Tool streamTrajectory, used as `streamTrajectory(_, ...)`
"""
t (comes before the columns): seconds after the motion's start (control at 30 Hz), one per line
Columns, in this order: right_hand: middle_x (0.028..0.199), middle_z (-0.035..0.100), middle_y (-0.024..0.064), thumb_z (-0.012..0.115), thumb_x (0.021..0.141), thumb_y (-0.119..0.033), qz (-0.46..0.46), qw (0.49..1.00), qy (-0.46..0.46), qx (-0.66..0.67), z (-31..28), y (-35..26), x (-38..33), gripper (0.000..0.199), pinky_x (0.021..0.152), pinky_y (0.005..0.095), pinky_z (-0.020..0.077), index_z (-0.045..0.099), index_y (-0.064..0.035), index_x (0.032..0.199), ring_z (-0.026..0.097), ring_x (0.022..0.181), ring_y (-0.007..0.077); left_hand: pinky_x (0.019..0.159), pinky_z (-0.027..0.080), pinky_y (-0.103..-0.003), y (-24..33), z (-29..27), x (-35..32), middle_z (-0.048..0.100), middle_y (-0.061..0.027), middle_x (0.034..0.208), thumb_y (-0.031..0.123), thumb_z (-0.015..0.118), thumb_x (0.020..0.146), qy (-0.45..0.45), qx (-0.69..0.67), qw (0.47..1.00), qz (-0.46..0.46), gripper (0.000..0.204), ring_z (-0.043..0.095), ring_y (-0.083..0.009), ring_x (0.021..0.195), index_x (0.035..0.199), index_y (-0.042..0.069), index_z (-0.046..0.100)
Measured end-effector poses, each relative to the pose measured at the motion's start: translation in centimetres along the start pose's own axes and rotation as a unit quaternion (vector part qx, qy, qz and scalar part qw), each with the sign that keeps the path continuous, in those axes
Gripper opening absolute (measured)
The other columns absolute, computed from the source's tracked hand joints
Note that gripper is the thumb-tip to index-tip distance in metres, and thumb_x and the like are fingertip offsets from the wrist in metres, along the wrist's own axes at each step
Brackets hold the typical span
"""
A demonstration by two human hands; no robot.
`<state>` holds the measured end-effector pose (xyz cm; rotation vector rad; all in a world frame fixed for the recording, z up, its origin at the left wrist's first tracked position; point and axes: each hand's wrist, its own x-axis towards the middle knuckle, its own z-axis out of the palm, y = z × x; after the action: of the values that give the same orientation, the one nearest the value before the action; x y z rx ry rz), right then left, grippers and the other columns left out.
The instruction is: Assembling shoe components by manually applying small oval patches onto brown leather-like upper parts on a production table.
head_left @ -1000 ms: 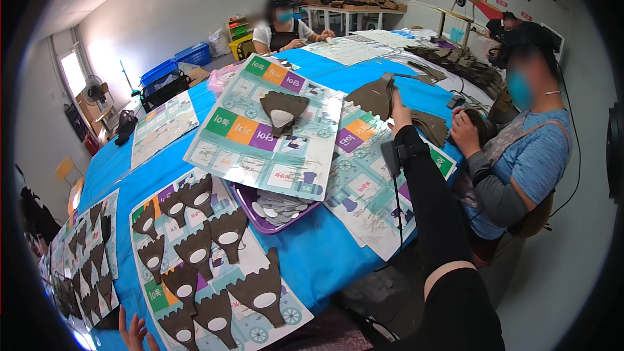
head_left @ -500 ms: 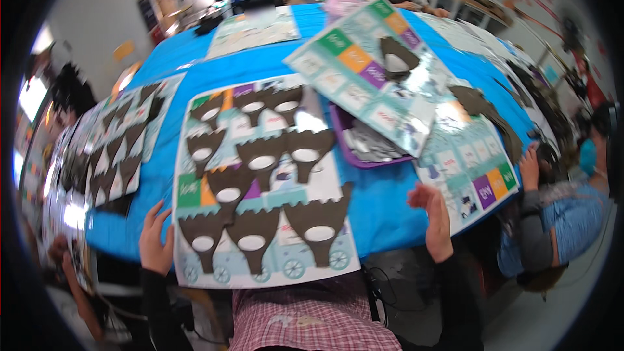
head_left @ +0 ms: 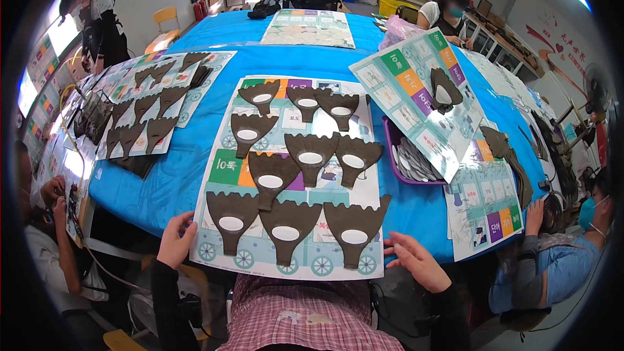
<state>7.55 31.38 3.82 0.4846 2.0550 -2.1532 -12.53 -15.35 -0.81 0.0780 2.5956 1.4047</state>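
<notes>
In front of me a white printed sheet with coloured squares and wagon drawings (head_left: 224, 162) lies at the table's near edge. Spread over it are several dark grey-brown cut pieces (head_left: 227, 211), scalloped along the top and narrowing downward, each with a white oval (head_left: 285, 234) on it. My left hand (head_left: 177, 240) is at the sheet's lower left edge, fingers loosely bent and thumb apart; whether it touches the paper I cannot tell. Beside the lower right edge, my right hand (head_left: 416, 261) has its fingers stretched out. Neither hand holds anything.
A purple basket (head_left: 394, 161) of white ovals (head_left: 416, 161) stands right of the sheet, partly under a tilted printed sheet (head_left: 390, 84). More dark pieces (head_left: 132, 135) lie on sheets to the left. People sit or stand around the blue-covered table (head_left: 162, 182).
My right hand has moved left, from near the basket to the sheet's right edge. My left hand stays by the left edge. The whole view has shifted and sharpened.
</notes>
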Motion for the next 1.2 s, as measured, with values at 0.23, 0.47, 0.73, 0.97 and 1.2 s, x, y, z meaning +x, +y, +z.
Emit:
streamTrajectory(0.23,0.120,0.051,0.0080,0.053,0.097,-0.020,0.043,0.997,-0.056,0.028,-0.5,2.1,1.1,0.051,0.098,0.0305,0.0378,0.036,0.0017,0.141,0.048,0.112,0.0157,0.079,0.045,-0.027,-0.3,1.4,0.1,0.057,-0.0077,0.099,0.015,0.059,0.092,0.049,0.063,0.989,0.123,0.031,0.054,-0.0129,0.087,0.118,-0.001,0.056)
streamTrajectory(0.47,0.127,0.053,0.0137,0.045,0.098,-0.013,-0.019,0.994,0.022,0.109,1.3,1.1,0.9,0.037,0.099,0.0321,0.0395,0.045,0.0054,0.130,0.051,0.116,0.0198,0.075,0.049,-0.028,0.7,2.9,-0.1,0.066,-0.0099,0.097,0.024,0.055,0.096,0.027,-0.141,0.989,0.024,0.035,0.062,-0.0129,0.087,0.117,-0.003,0.053)
streamTrajectory(0.73,0.125,0.054,0.0152,0.046,0.098,-0.015,-0.033,0.985,0.042,0.163,1.7,1.4,1.0,0.040,0.099,0.0331,0.0417,0.042,0.0068,0.132,0.053,0.115,0.0224,0.069,0.050,-0.028,1.5,2.7,0.9,0.067,-0.0090,0.088,0.028,0.055,0.096,-0.002,-0.133,0.990,-0.041,0.034,0.064,-0.0126,0.080,0.110,-0.003,0.054)
streamTrajectory(0.97,0.121,0.057,0.0132,0.045,0.097,-0.012,-0.005,0.973,0.045,0.227,1.9,1.3,1.7,0.043,0.089,0.0275,0.0491,0.036,0.0063,0.136,0.061,0.105,0.0179,0.066,0.055,-0.029,0.5,-2.6,6.8,0.063,-0.0105,0.105,0.029,0.049,0.098,-0.037,-0.171,0.982,-0.071,0.029,0.066,-0.0168,0.083,0.104,0.002,0.058)
streamTrajectory(1.2,0.123,0.056,0.0132,0.045,0.097,-0.012,-0.017,0.976,0.088,0.196,2.8,1.2,1.3,0.044,0.091,0.0272,0.0480,0.037,0.0067,0.135,0.060,0.105,0.0169,0.072,0.056,-0.031,3.1,-1.2,9.8,0.062,-0.0083,0.111,0.031,0.048,0.099,-0.110,-0.135,0.978,-0.112,0.037,0.064,-0.0168,0.088,0.121,0.002,0.055)
